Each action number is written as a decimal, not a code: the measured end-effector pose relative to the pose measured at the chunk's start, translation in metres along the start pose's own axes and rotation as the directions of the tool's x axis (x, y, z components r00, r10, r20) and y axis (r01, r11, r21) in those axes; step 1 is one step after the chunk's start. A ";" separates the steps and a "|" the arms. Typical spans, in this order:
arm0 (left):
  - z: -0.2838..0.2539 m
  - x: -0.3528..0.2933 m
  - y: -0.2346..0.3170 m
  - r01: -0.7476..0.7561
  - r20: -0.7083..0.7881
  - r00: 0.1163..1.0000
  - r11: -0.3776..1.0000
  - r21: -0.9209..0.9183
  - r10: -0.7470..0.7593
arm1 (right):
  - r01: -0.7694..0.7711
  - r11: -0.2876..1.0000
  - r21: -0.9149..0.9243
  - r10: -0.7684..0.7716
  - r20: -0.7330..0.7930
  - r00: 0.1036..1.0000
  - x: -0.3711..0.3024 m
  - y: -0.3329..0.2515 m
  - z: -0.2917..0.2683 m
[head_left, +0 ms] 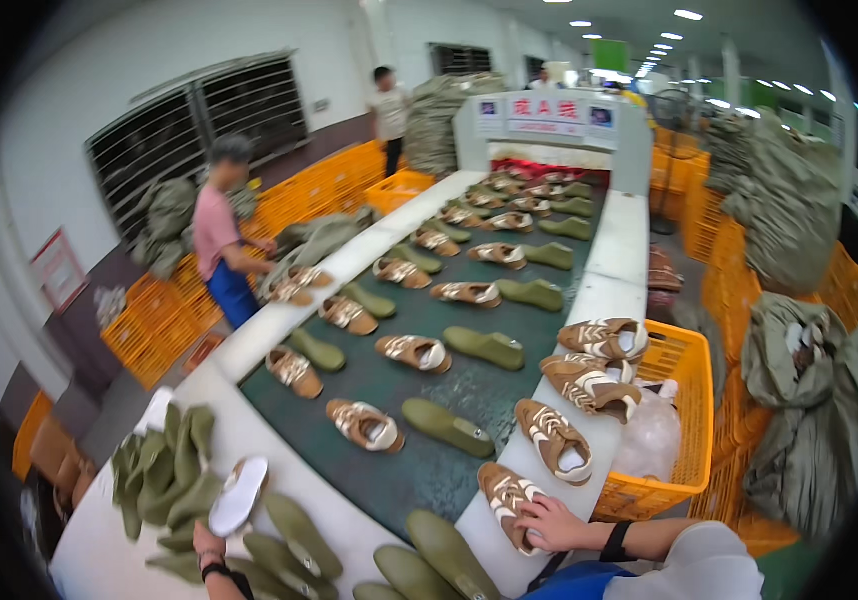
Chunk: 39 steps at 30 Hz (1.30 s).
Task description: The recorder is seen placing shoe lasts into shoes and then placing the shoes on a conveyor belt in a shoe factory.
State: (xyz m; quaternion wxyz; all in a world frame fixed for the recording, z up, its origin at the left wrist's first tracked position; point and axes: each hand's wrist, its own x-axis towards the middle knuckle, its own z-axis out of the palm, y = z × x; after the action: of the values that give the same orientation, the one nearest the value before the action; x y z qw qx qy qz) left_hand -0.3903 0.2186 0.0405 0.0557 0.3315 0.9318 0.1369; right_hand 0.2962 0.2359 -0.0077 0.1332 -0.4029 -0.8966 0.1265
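Note:
My right hand [551, 524] grips the collar of a brown sneaker [505, 496] with white stripes, at the near end of the conveyor's right ledge. Over on the left, my left hand [210, 541] is closed at the lower end of a white shoe sole [239, 497]; what its fingers hold is not clear. Green shoe lasts [299, 535] lie around that hand, with a heap of lasts [164, 465] beyond it. More green lasts [441, 553] rest between my hands. Another brown sneaker [555, 440] stands just past the one under my right hand.
Rows of sneakers [414, 353] and lasts ride on the dark green conveyor belt [369, 485], which leads to a pale machine housing [631, 140]. Right of the ledge stands an orange crate [694, 420] holding a clear plastic bag. A person [221, 225] in pink works at the left side.

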 end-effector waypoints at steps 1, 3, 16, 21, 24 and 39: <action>0.018 0.032 -0.040 -0.034 -0.034 0.999 0.997 0.065 0.036 | 0.026 1.000 0.012 -0.027 0.043 0.999 0.004 0.002 0.005; 0.048 0.072 -0.064 -0.076 -0.100 0.992 0.995 0.061 0.081 | 0.021 0.999 0.042 -0.023 0.055 0.998 0.005 0.008 0.014; 0.006 0.019 0.008 -0.228 0.143 0.972 0.901 0.369 0.188 | 0.009 0.993 0.118 -0.019 0.085 0.996 -0.004 0.015 0.023; -0.055 -0.042 0.044 -0.520 -0.009 0.802 0.704 0.483 0.598 | -0.009 0.993 0.114 0.001 0.063 0.998 0.000 0.007 0.020; -0.089 -0.126 0.108 -0.742 -0.040 0.537 0.494 0.452 0.843 | 0.019 0.996 -0.092 -0.001 0.198 0.980 0.010 -0.008 -0.011; -0.081 -0.451 0.208 -0.917 -0.081 0.364 0.341 -0.207 0.928 | -0.310 0.454 0.835 -0.329 0.480 0.813 -0.011 -0.027 -0.086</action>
State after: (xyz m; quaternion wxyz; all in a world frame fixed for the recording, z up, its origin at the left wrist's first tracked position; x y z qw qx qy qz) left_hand 0.0681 0.0697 0.1848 0.0283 0.7937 0.5596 0.2367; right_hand 0.3136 0.2200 0.0798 0.0433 -0.2070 -0.6908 0.6915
